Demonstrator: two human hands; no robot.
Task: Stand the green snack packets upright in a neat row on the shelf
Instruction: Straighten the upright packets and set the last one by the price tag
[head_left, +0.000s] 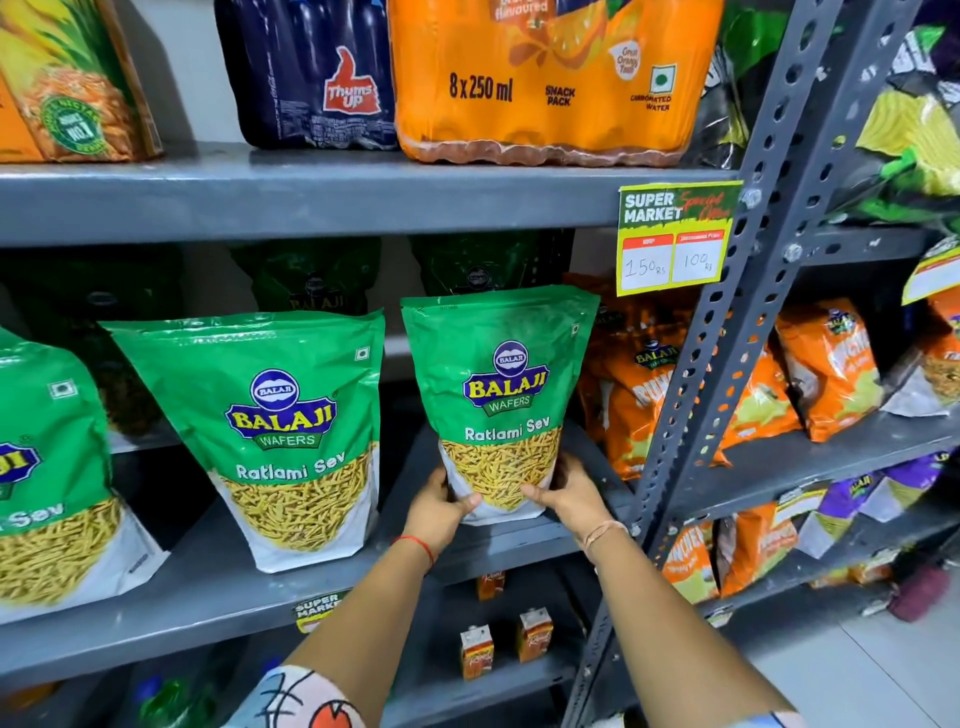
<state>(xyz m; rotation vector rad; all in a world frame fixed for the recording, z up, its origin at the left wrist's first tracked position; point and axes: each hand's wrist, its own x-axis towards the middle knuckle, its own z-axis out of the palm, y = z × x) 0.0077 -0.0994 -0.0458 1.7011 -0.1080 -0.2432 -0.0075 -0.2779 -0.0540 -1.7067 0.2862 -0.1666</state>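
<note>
You have three glossy green plastic snack packets up along the front edge of the grey metal shelf (519, 540). Your left hand (436, 512) and right hand (569, 493) clasp the rightmost green packet (498, 400) at its base, fingers curled round both sides. It leans slightly, as does the middle packet (280, 431). The leftmost packet (47, 467) is cut off, and darker green packets behind (311, 280) sit in shadow.
</note>
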